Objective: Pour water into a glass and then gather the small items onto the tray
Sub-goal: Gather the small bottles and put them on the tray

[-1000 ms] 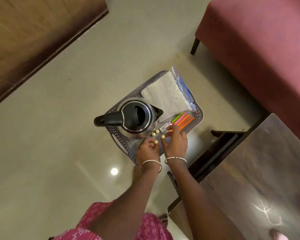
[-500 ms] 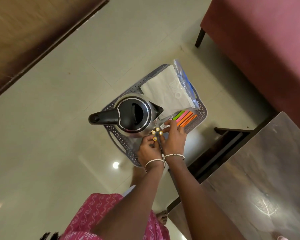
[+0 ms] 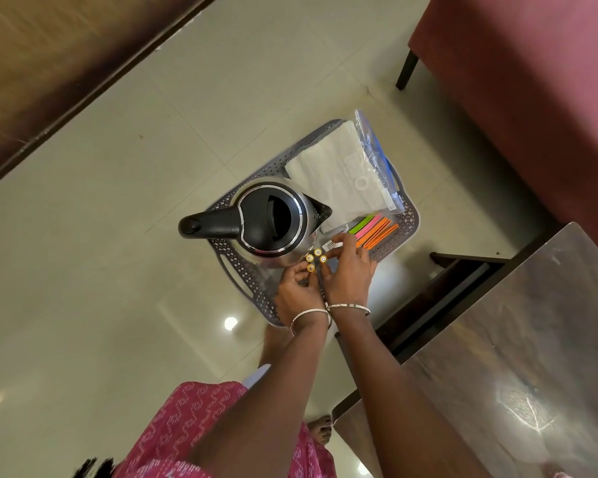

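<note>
A grey perforated tray carries a steel kettle with a black lid and handle. It also carries a clear bag of white tissues and a pack of coloured strips. Several small batteries with gold tops stand upright in a tight cluster on the tray beside the kettle's base. My left hand pinches the nearest battery from below. My right hand has its fingertips on the batteries at the right of the cluster and on the strip pack's label. No glass is in view.
A dark wooden table stands at the lower right, close to the tray's edge. A maroon upholstered seat with a dark leg fills the upper right. Pale floor tiles spread to the left, and a brown wooden surface lies at the upper left.
The batteries, spread apart a second ago, now stand bunched together against the kettle. Both hands have moved in closer around them.
</note>
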